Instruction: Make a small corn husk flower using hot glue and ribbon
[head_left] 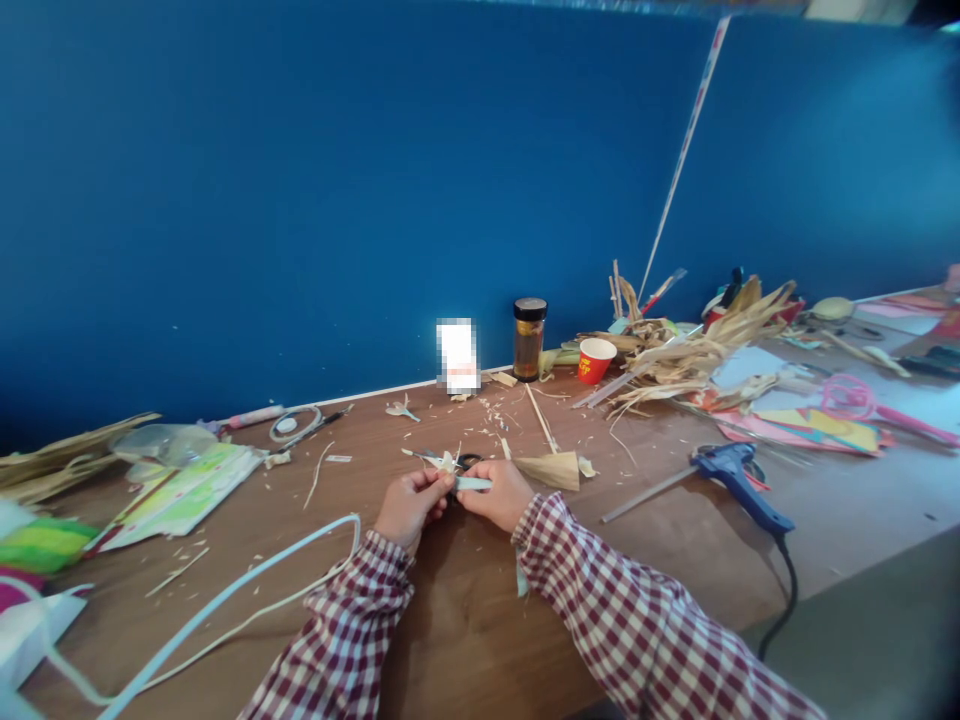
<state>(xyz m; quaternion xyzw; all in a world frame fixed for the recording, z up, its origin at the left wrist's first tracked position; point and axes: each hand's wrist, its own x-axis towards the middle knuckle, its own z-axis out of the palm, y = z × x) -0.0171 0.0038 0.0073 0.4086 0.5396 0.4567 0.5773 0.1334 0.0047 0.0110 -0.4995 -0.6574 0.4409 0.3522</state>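
Note:
Both my hands meet over the middle of the brown table (480, 600). My left hand (409, 503) is closed in a pinch on a small pale husk piece (448, 463). My right hand (501, 493) is closed on a pale light-blue strip (472, 484) that runs between the two hands. Black scissors (466, 462) lie just behind my fingers. A folded cone of dry husk (553, 469) rests right of my right hand. Both sleeves are red and white check.
A blue glue gun (739, 482) with a black cord lies to the right. A red paper cup (595, 360), a dark jar (529, 338) and a heap of dry husks (697, 350) stand at the back. A long pale strip (225, 600) curves at front left, beside papers (180, 492).

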